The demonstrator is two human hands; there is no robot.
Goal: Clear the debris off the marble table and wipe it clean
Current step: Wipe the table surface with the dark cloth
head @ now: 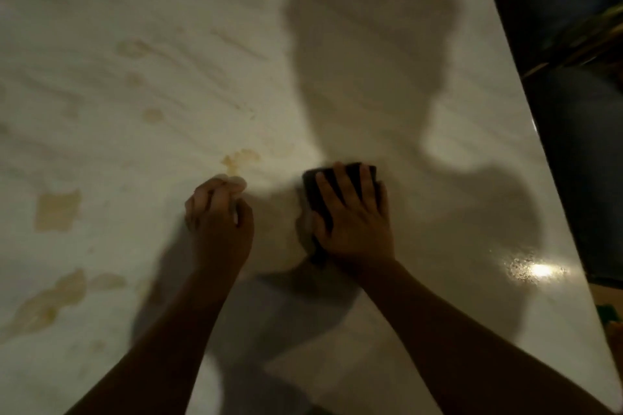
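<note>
There, near the middle of the table point(438, 44), the right hand point(354, 216) lay flat on a dark cloth point(312, 185), fingers straight and a little spread, pressing it to the marble. Just to its left, and apart from it, the left hand point(219, 216) rested with its fingers curled round a pale wad point(236, 183), too blurred to name. Yellowish stains point(57, 210) ran from just beyond the left hand out towards the left edge and the near left corner. The right edge slanted past near the cloth, with shadowed marble and a bright glare point(539, 269) between them. Ahead of both hands plain marble ran on to the far edge under the person's shadow. Beyond the right edge all was dark and unclear.
</note>
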